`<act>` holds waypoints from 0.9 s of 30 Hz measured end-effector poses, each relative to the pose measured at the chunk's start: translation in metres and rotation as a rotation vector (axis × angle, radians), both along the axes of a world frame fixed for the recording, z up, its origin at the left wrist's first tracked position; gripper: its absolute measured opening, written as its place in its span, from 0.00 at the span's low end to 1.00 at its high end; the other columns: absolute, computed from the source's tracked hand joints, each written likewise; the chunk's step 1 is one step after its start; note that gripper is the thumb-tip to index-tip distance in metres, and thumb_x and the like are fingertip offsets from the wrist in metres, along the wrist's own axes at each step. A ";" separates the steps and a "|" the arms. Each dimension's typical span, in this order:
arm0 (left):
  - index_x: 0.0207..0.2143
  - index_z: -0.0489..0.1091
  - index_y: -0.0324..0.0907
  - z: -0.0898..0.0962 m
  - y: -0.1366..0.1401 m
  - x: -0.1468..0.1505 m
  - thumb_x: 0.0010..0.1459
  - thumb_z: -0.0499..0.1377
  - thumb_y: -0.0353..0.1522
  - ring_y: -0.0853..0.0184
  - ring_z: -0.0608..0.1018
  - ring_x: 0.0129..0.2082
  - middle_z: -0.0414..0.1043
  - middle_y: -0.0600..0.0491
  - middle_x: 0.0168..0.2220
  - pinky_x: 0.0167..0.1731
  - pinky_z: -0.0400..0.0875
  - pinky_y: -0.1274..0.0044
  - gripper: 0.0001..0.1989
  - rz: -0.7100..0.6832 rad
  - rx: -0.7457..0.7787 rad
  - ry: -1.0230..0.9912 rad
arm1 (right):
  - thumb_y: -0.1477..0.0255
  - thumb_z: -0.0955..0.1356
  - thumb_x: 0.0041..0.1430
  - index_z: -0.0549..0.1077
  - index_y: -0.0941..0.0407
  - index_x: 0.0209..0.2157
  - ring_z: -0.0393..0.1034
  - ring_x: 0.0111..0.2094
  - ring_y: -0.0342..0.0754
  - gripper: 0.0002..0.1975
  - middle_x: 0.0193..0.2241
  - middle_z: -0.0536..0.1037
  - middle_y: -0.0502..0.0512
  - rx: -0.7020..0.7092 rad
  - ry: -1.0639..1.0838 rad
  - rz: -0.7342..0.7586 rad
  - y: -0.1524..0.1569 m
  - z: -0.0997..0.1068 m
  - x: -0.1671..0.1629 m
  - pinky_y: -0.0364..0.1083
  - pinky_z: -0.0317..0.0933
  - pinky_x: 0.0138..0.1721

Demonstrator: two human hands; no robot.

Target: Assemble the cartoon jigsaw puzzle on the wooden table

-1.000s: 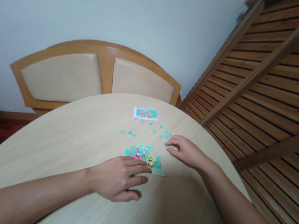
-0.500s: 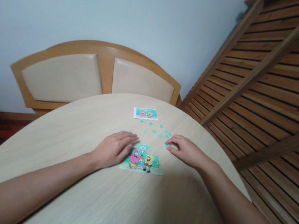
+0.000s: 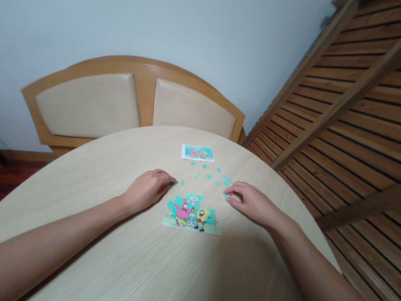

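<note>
A partly assembled jigsaw puzzle (image 3: 192, 224) with cartoon figures lies flat on the table, its upper edge uneven. To its upper left, my left hand (image 3: 147, 190) rests with fingers and thumb drawn together at a small dark piece, seemingly a puzzle piece (image 3: 172, 183). A loose turquoise piece (image 3: 181, 182) lies just beyond those fingertips. On the other side, my right hand (image 3: 252, 204) is low over the table, thumb and forefinger closed around a turquoise puzzle piece (image 3: 226, 196). Several loose pieces (image 3: 208, 176) are scattered between the hands and the picture card.
A picture card (image 3: 198, 153) with the same cartoon figures lies farther back on the round wooden table (image 3: 129, 268). Behind the table stands a chair or bench back (image 3: 149, 91) with beige panels. Slatted wood (image 3: 365, 106) rises at the right, close to the table's edge.
My left hand has moved left, off the assembled puzzle, and its fingers have drawn together, uncovering the puzzle's left side. My right hand has stayed about where it was.
</note>
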State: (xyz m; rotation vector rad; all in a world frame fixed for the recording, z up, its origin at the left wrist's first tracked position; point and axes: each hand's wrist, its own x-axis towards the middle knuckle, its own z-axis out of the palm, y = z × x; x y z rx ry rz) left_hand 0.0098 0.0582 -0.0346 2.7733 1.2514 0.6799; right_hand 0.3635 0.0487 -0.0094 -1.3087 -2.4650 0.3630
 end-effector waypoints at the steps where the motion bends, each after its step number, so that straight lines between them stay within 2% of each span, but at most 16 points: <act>1: 0.48 0.75 0.41 0.000 0.001 -0.002 0.67 0.53 0.30 0.57 0.78 0.46 0.79 0.47 0.45 0.46 0.76 0.64 0.13 -0.009 -0.005 -0.001 | 0.70 0.67 0.64 0.79 0.56 0.42 0.74 0.43 0.54 0.10 0.40 0.81 0.59 0.014 -0.009 0.002 0.000 0.000 0.000 0.51 0.65 0.48; 5: 0.48 0.74 0.42 0.000 0.007 -0.006 0.66 0.54 0.28 0.58 0.76 0.46 0.78 0.48 0.44 0.48 0.73 0.64 0.12 -0.065 -0.065 -0.045 | 0.71 0.67 0.63 0.78 0.56 0.43 0.73 0.44 0.54 0.09 0.40 0.80 0.59 0.124 -0.037 0.043 -0.003 0.000 -0.008 0.53 0.65 0.48; 8: 0.48 0.73 0.42 -0.001 0.010 -0.006 0.66 0.54 0.28 0.59 0.75 0.46 0.77 0.48 0.43 0.50 0.71 0.64 0.12 -0.109 -0.113 -0.082 | 0.68 0.67 0.66 0.77 0.55 0.47 0.73 0.48 0.54 0.11 0.44 0.79 0.59 0.174 -0.010 0.147 -0.013 0.000 -0.026 0.55 0.64 0.52; 10: 0.49 0.72 0.42 -0.002 0.011 -0.007 0.66 0.55 0.28 0.59 0.74 0.46 0.77 0.48 0.43 0.50 0.70 0.64 0.11 -0.133 -0.138 -0.110 | 0.64 0.68 0.66 0.75 0.54 0.53 0.71 0.53 0.55 0.16 0.51 0.77 0.61 0.164 -0.001 0.258 -0.024 0.000 -0.042 0.56 0.62 0.56; 13: 0.49 0.71 0.43 -0.004 0.011 -0.008 0.66 0.55 0.29 0.59 0.73 0.46 0.75 0.48 0.43 0.50 0.70 0.65 0.11 -0.150 -0.184 -0.164 | 0.60 0.71 0.63 0.68 0.53 0.63 0.63 0.63 0.57 0.29 0.63 0.69 0.61 0.091 -0.025 0.371 -0.037 -0.003 -0.061 0.57 0.57 0.63; 15: 0.49 0.71 0.43 -0.005 0.012 -0.009 0.66 0.55 0.30 0.59 0.73 0.47 0.74 0.47 0.43 0.50 0.70 0.65 0.10 -0.158 -0.206 -0.195 | 0.59 0.72 0.61 0.65 0.50 0.66 0.59 0.66 0.58 0.33 0.67 0.65 0.60 0.033 -0.052 0.422 -0.042 -0.005 -0.068 0.58 0.54 0.65; 19: 0.49 0.71 0.43 -0.007 0.012 -0.010 0.66 0.56 0.30 0.61 0.74 0.47 0.74 0.48 0.44 0.50 0.70 0.66 0.10 -0.204 -0.228 -0.240 | 0.60 0.72 0.62 0.67 0.47 0.65 0.60 0.66 0.57 0.31 0.66 0.66 0.57 -0.013 -0.054 0.450 -0.040 -0.007 -0.065 0.58 0.54 0.66; 27: 0.43 0.74 0.40 -0.001 0.000 0.002 0.68 0.55 0.33 0.66 0.77 0.41 0.75 0.49 0.41 0.45 0.72 0.72 0.09 -0.245 -0.365 -0.416 | 0.65 0.74 0.57 0.76 0.50 0.56 0.67 0.61 0.58 0.24 0.60 0.74 0.59 0.043 0.007 0.402 -0.027 -0.006 -0.050 0.58 0.59 0.62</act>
